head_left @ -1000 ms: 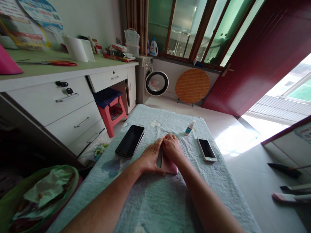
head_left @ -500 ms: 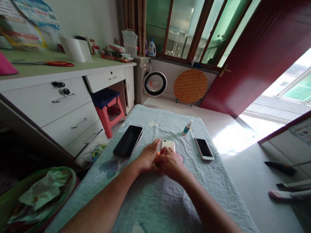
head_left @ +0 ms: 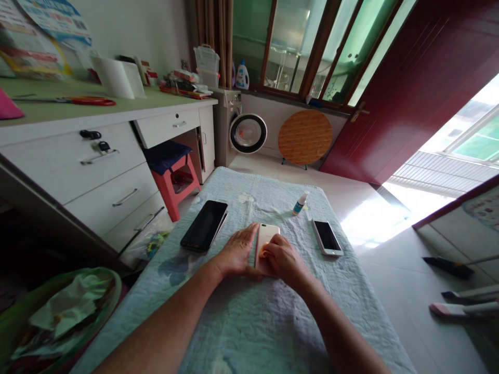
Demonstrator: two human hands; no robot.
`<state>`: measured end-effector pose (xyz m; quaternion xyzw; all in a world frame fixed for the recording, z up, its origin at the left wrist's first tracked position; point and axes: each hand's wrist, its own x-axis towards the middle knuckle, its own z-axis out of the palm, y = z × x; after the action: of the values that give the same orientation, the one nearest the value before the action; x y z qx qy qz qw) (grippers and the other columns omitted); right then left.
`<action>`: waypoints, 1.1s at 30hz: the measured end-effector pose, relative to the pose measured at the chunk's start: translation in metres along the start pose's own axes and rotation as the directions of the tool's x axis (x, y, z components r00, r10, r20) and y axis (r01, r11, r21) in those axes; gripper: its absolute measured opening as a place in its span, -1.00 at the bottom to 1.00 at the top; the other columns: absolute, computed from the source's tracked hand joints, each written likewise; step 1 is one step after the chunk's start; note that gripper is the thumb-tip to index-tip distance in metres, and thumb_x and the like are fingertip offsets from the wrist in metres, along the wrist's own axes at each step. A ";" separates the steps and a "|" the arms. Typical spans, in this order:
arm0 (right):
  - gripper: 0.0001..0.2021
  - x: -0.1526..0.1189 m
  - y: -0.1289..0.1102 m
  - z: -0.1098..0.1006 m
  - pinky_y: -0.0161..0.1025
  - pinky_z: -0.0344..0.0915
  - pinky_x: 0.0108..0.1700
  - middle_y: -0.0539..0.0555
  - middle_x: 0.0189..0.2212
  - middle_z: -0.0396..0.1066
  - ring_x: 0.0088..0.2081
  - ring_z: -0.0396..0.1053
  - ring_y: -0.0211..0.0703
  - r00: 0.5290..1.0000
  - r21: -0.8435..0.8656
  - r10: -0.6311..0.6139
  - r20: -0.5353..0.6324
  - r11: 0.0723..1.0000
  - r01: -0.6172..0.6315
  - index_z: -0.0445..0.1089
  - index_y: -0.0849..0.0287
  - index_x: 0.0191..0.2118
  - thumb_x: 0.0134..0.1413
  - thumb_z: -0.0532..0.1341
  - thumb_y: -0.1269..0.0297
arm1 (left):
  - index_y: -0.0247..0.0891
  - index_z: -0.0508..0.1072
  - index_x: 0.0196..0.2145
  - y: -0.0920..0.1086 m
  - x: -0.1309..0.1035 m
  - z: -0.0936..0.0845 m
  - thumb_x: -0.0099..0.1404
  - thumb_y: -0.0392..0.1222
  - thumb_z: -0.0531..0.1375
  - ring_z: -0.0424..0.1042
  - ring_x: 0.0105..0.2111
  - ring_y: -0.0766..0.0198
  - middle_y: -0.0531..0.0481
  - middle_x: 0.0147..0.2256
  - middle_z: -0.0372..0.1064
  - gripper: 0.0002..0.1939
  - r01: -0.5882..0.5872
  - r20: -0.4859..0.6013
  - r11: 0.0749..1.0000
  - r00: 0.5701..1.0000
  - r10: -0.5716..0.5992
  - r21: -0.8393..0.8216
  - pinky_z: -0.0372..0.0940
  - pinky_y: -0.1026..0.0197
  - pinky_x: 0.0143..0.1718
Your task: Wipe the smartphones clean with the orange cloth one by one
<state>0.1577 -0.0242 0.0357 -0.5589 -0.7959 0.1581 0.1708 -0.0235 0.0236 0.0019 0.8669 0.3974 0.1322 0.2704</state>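
Note:
A light gold smartphone [head_left: 268, 227] lies back up on the quilted cloth, partly covered by my hands. My left hand [head_left: 239, 249] rests along its left edge, fingers stretched out toward the upper corner and thumb apart near the lower end. Over the phone's back, my right hand [head_left: 284, 255] is closed on a small orange cloth [head_left: 264, 251], mostly hidden by the fingers. To the left lies a large black phone [head_left: 206, 224], with another device edge showing beneath it. A white phone [head_left: 327, 238] with a dark screen is at the right, and a small spray bottle [head_left: 300, 203] stands beyond.
A pale blue quilted cloth [head_left: 249, 322] covers the table. At the left stand a white desk [head_left: 105, 182], a pink stool [head_left: 177, 187] and a green-rimmed bin [head_left: 115, 291]. A washing machine [head_left: 226, 124] with its door open and a round wooden tabletop [head_left: 305, 136] are behind.
My right hand has moved right with the orange cloth, from the phone's left edge onto its back. More of the phone's left side shows. My left hand has stayed nearly in place.

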 end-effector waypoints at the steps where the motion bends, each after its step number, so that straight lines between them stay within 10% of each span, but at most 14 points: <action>1: -0.80 0.004 0.003 0.000 -0.34 0.16 -0.17 0.07 -0.30 0.33 -0.23 0.25 -0.20 1.000 -0.012 0.017 -0.025 1.000 -0.017 0.50 0.14 -0.35 0.16 0.12 0.42 | -0.24 -0.39 0.33 0.000 0.000 -0.001 -0.19 0.18 0.40 -0.22 0.32 -0.16 -0.33 0.34 -0.30 0.38 0.002 0.009 1.000 1.000 -0.002 0.000 -0.18 -0.08 0.29; 21: -0.69 0.074 0.023 0.016 -0.29 0.11 -0.12 0.12 -0.27 0.35 -0.19 0.24 -0.15 0.981 -0.254 0.136 -0.141 0.952 -0.169 0.48 0.16 -0.27 0.30 0.00 0.24 | -0.19 -0.07 0.31 0.008 -0.001 -0.010 -0.14 0.23 0.37 -0.14 0.29 -0.15 -0.19 0.33 -0.19 0.18 -0.023 0.066 0.999 0.998 0.021 0.031 -0.20 -0.12 0.28; 33: -0.71 0.058 0.048 -0.001 -0.22 0.08 -0.16 0.17 -0.29 0.32 -0.23 0.20 -0.09 0.971 -0.280 0.202 -0.130 0.932 -0.231 0.47 0.19 -0.28 0.26 0.01 0.27 | -0.17 0.07 0.28 0.009 -0.003 -0.010 -0.14 0.25 0.34 -0.11 0.26 -0.21 -0.10 0.30 -0.04 0.09 0.011 0.096 0.999 0.995 -0.016 0.048 -0.11 -0.12 0.25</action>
<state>0.1799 0.0463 0.0204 -0.6695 -0.7345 0.0282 0.1070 -0.0242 0.0206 0.0150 0.8757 0.3926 0.0789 0.2698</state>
